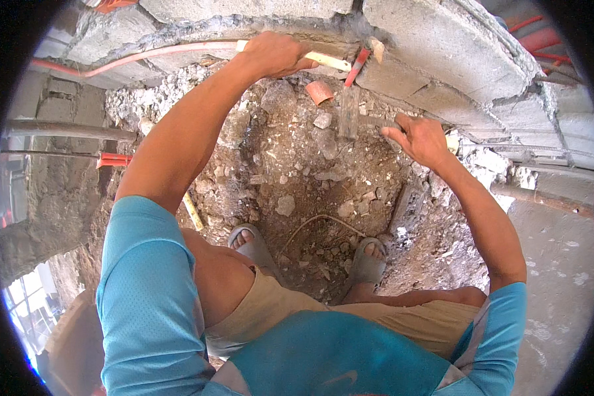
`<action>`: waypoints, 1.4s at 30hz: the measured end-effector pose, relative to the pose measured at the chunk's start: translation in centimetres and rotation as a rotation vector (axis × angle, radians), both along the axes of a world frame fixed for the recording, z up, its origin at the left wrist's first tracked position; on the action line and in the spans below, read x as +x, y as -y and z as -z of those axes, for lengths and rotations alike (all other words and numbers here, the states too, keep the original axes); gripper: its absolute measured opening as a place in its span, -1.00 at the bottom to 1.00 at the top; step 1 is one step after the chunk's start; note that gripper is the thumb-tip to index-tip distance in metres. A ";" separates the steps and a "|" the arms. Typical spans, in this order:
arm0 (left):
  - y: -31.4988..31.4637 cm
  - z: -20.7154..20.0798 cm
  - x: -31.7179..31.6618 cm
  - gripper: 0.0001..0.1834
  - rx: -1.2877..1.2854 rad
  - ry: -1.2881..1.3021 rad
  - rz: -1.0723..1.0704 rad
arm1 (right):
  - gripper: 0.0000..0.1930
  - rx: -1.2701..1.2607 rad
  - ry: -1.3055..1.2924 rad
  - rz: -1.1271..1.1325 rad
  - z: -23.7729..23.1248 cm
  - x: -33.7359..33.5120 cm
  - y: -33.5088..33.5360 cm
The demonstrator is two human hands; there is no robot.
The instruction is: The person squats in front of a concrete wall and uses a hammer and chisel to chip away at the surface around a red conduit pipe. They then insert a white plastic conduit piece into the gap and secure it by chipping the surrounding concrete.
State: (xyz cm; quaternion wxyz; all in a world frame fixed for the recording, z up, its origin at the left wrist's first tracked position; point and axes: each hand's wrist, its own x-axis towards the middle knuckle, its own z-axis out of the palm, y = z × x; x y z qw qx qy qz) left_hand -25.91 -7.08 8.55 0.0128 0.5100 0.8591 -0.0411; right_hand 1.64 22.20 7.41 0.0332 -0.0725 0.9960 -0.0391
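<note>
My left hand is closed around a pale yellow rod, held along the foot of the block wall. Both ends of the rod stick out of the fist. Lower and to the right, my right hand is closed on what looks like a hammer. Its long blocky head is smeared by motion, and a pale yellow handle end shows behind the wrist. A short red pipe stands between the rod's right end and the hammer head. Just below the rod, an orange pipe stub pokes from the rubble.
A grey block wall curves across the far side, with an orange conduit along it. Broken stones and dirt cover the ground around my sandals. Red pipes jut out at left; a steel bar runs at right.
</note>
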 end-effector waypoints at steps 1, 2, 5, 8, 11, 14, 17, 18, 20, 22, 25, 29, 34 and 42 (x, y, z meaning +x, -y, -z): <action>0.0 0.1 0.0 -0.38 0.009 0.004 -0.004 | -0.37 0.005 -0.003 0.010 -0.2 -0.3 0.0; -0.1 0.2 -0.2 -0.37 0.019 0.008 -0.008 | -0.37 -0.002 -0.011 -0.001 -0.3 -0.4 0.1; -0.3 0.4 -0.1 -0.37 0.028 0.006 -0.022 | -0.37 -0.008 -0.011 -0.013 -0.5 -0.5 0.2; -0.6 0.2 0.3 -0.38 -0.009 0.002 -0.037 | -0.36 -0.018 0.005 -0.001 -0.5 -0.1 0.4; -0.5 -0.3 0.2 -0.37 0.006 0.005 -0.036 | -0.36 -0.042 -0.018 -0.025 -0.5 -0.4 0.8; -0.7 -0.7 0.3 -0.37 0.004 0.012 -0.043 | -0.35 -0.026 -0.019 -0.030 -0.8 -1.2 0.8; -1.1 -0.6 0.1 -0.37 0.019 0.015 -0.028 | -0.36 -0.035 -0.035 0.001 -0.5 -1.7 0.9; -1.2 -0.5 0.0 -0.37 0.030 0.015 -0.018 | -0.36 -0.037 -0.036 0.018 -0.4 -1.9 0.9; -1.4 -0.5 -0.3 -0.35 0.021 0.010 0.003 | -0.36 -0.045 -0.035 0.036 -0.4 -2.0 0.5; -1.6 -0.6 -0.1 -0.34 0.021 0.012 0.001 | -0.35 -0.067 -0.032 0.034 -0.5 -1.9 0.0; -1.6 -0.4 0.9 -0.36 0.034 0.011 -0.029 | -0.38 -0.066 -0.138 -0.162 -0.6 -1.6 -0.3; -1.7 0.7 1.9 -0.41 0.040 -0.038 -0.056 | -0.41 0.008 -0.083 -0.184 -0.2 -2.4 -0.7; -1.9 1.3 2.5 -0.46 0.045 -0.033 -0.072 | -0.41 0.110 -0.198 -0.217 -0.1 -4.1 -2.9; -1.8 1.2 2.8 -0.41 0.039 0.035 -0.104 | -0.39 0.193 -0.134 -0.325 0.7 -4.9 -4.2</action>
